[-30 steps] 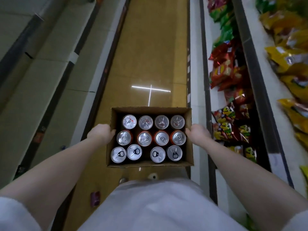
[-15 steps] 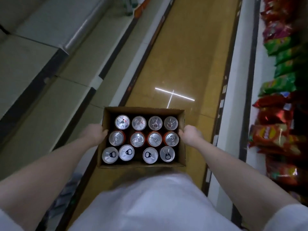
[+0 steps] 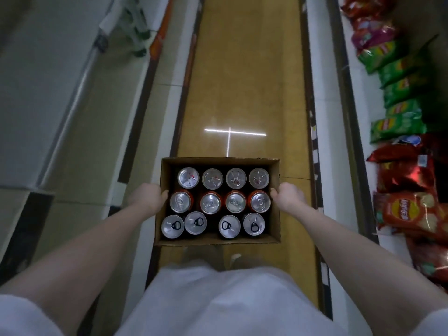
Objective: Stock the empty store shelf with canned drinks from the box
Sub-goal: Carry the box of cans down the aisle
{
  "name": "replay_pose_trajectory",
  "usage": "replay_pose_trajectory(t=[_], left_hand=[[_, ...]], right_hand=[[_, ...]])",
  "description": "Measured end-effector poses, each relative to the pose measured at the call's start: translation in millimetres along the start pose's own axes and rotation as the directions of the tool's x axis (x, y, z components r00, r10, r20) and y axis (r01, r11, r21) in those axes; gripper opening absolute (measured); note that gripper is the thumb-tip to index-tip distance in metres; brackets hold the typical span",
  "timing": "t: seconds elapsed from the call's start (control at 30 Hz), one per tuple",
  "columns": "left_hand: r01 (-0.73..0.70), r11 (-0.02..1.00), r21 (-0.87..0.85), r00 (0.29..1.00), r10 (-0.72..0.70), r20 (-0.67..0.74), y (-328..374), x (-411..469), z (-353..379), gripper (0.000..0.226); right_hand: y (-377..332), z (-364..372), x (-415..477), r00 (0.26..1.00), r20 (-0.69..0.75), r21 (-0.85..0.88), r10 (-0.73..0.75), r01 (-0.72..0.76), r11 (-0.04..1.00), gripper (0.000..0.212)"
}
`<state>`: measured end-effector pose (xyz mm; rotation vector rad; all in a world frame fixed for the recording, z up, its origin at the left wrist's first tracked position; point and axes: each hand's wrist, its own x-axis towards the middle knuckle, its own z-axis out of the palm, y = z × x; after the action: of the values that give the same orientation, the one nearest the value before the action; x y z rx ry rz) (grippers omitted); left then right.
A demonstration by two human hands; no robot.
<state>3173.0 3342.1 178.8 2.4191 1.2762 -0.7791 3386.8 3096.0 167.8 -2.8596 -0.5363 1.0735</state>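
I carry an open cardboard box (image 3: 275, 221) in front of my waist, above the aisle floor. Inside stand several canned drinks (image 3: 211, 203) in three rows, silver tops up; the middle row shows orange sides. My left hand (image 3: 148, 196) grips the box's left wall. My right hand (image 3: 288, 196) grips the right wall. Bare pale shelves (image 3: 80, 132) run along the left side of the aisle.
A yellow-brown floor strip (image 3: 244, 81) runs ahead between the two shelf rows, with a bright cross-shaped light reflection (image 3: 230, 135) just beyond the box. Shelves on the right hold green and red snack bags (image 3: 407, 214). Some green items (image 3: 135, 27) stand far left.
The view has swung from the left shelves back toward the middle of the aisle. The box stays held by both hands in the same grip.
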Motion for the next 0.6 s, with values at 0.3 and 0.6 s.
replay_pose_trajectory(t=[0.3, 0.6], left_hand=[[-0.006, 0.999, -0.049, 0.99, 0.013, 0.138, 31.9, 126.5, 26.6, 0.039], [-0.01, 0.998, 0.062, 0.977, -0.003, 0.215, 66.2, 268.8, 159.7, 0.046]], right_hand=[[-6.0, 28.4, 96.4, 0.973, 0.114, 0.085, 0.2, -0.21, 0.974, 0.037], [36.3, 138.7, 254.8, 0.966, 0.211, 0.004, 0.153, -0.157, 0.988, 0.046]])
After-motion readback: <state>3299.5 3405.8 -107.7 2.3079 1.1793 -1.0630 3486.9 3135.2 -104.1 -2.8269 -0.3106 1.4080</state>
